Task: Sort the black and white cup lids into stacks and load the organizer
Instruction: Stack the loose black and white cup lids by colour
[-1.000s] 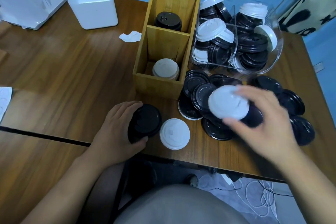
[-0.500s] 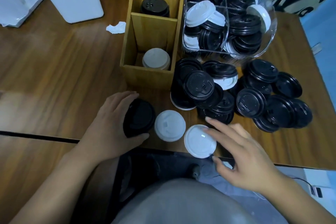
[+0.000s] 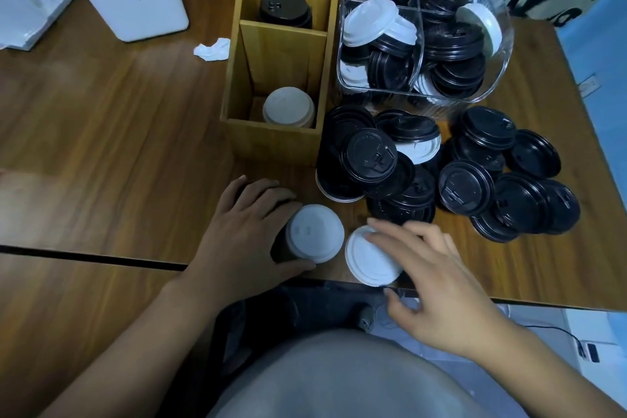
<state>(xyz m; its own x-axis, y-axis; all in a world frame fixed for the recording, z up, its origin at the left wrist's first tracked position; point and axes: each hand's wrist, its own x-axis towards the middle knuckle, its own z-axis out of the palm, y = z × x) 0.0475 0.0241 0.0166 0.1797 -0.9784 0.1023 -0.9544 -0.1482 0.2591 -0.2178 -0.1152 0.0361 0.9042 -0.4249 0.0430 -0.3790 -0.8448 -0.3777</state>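
While organizer holds white stack, black stack | left hand grips black lids | right hand pinches white lid

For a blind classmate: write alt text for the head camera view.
The left hand grips a black lid stack; right hand pinches a white lid at the table edge. Behind lie loose black lids and a wooden organizer.
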